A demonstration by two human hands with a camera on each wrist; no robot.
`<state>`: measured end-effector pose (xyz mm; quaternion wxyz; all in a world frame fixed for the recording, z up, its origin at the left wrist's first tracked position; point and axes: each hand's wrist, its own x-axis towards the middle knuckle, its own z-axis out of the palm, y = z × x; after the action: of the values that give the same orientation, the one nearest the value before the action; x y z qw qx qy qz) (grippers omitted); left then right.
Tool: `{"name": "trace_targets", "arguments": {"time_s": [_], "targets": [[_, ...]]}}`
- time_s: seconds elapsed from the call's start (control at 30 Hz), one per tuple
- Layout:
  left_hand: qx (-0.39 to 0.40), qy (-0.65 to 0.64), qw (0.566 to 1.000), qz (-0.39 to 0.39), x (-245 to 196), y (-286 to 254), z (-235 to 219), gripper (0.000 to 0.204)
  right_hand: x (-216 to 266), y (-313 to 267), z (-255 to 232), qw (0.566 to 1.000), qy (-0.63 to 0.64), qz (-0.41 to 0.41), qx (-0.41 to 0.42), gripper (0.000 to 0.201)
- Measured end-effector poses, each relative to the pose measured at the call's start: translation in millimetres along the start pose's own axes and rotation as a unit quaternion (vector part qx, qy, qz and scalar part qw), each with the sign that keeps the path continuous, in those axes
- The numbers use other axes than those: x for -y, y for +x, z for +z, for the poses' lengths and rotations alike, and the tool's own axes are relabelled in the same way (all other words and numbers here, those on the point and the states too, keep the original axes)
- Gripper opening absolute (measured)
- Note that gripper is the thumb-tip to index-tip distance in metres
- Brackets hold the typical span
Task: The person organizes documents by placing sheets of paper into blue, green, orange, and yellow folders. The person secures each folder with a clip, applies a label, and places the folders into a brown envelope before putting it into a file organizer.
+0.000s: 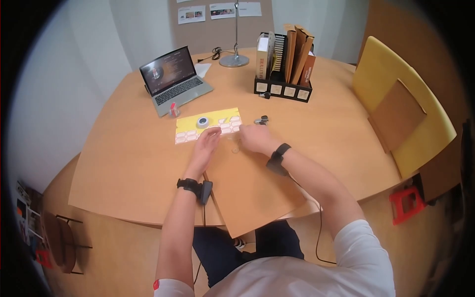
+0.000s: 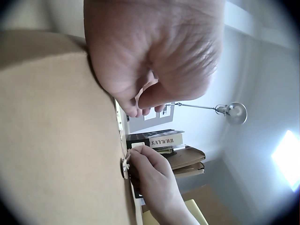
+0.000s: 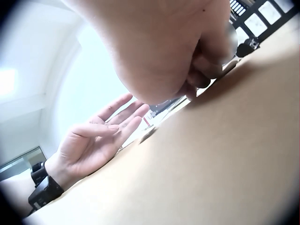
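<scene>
A brown kraft envelope lies at the table's front edge, its near corner jutting over the edge. Close to its far end is a round tie button, with a thin string by it. My right hand is at that end, fingers curled, thumb and fingertips pinching the string just above the button. My left hand rests along the envelope's left side, its fingers loosely extended and holding nothing, as the right wrist view also shows. Beyond both hands lies a yellow sheet with red-bordered labels.
A white tape roll sits on the sheet. Black clips lie to its right. A small clear-and-red item stands by the laptop. Farther back are a lamp base and a black book organizer. A yellow chair is at right.
</scene>
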<state>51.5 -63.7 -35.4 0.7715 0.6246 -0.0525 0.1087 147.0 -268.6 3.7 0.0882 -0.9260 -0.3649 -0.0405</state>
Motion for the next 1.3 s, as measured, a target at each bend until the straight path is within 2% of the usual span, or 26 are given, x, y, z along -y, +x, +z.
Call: {"name": "trace_targets", "arguments": {"time_s": [0.07,0.13,0.17,0.23,0.3,0.37,0.4,0.47,0.57,0.6,0.67,0.7,0.73,0.83,0.97,1.07,1.13,1.17,1.23,1.3], "targets": [[-0.042,0.072,0.996,0.035,1,-6,-3,0.035,-4,-15,-9,0.999,-0.032,0.004,-0.025,0.024],[-0.109,0.137,0.983,0.059,-3,-16,-8,0.033,-17,-35,-14,0.992,-0.048,-0.005,-0.118,0.026],[-0.14,0.175,0.974,0.036,-12,-28,-7,0.036,-24,-48,-16,0.985,-0.053,-0.006,-0.165,0.029],[-0.203,0.248,0.947,-0.004,-38,-52,-2,0.042,-29,-81,-37,0.985,-0.04,0.057,-0.156,0.034],[-0.211,0.202,0.955,-0.043,-36,-70,-18,0.049,-51,-114,-28,0.975,-0.01,0.043,-0.22,0.043],[-0.206,0.125,0.965,-0.106,-38,-88,-23,0.058,-55,-144,-38,0.978,0.134,0.149,-0.063,0.052],[-0.201,0.107,0.968,-0.109,-38,-99,-20,0.062,-49,-158,-41,0.964,0.21,0.163,-0.034,0.054],[-0.187,0.072,0.973,-0.113,-33,-114,-2,0.071,-41,-181,-46,0.915,0.354,0.19,0.022,0.058],[-0.119,-0.008,0.99,-0.078,-31,-122,33,0.077,-29,-194,-32,0.871,0.451,0.196,-0.006,0.06],[-0.132,-0.001,0.987,-0.087,-35,-125,44,0.077,-32,-193,-22,0.826,0.519,0.222,0.002,0.059],[-0.154,0.011,0.984,-0.093,-48,-120,66,0.078,-27,-195,-31,0.739,0.643,0.196,0.05,0.057],[-0.155,0.002,0.983,-0.099,-43,-118,66,0.078,-26,-195,-37,0.69,0.698,0.178,0.074,0.057],[-0.158,-0.007,0.982,-0.106,-33,-115,60,0.078,-27,-196,-42,0.656,0.716,0.212,0.113,0.052],[-0.128,-0.045,0.984,-0.112,-30,-111,61,0.077,-21,-203,-61,0.618,0.743,0.23,0.114,0.051],[-0.062,-0.076,0.992,-0.08,-35,-104,73,0.072,-25,-207,-76,0.63,0.733,0.226,0.122,0.05],[-0.004,-0.205,0.978,-0.045,-31,-83,67,0.067,-20,-215,-113,0.669,0.713,0.196,0.073,0.046],[-0.04,-0.144,0.989,-0.008,-46,-69,63,0.059,-17,-223,-144,0.703,0.69,0.171,0.017,0.042],[-0.059,-0.114,0.992,0.011,-52,-62,58,0.056,-17,-225,-157,0.733,0.652,0.194,-0.023,0.04],[-0.102,-0.121,0.987,0.001,-41,-46,25,0.05,-18,-222,-180,0.784,0.565,0.235,-0.101,0.038],[-0.138,-0.149,0.979,-0.024,-19,-33,-12,0.045,-19,-208,-198,0.807,0.531,0.174,-0.19,0.033]]}}
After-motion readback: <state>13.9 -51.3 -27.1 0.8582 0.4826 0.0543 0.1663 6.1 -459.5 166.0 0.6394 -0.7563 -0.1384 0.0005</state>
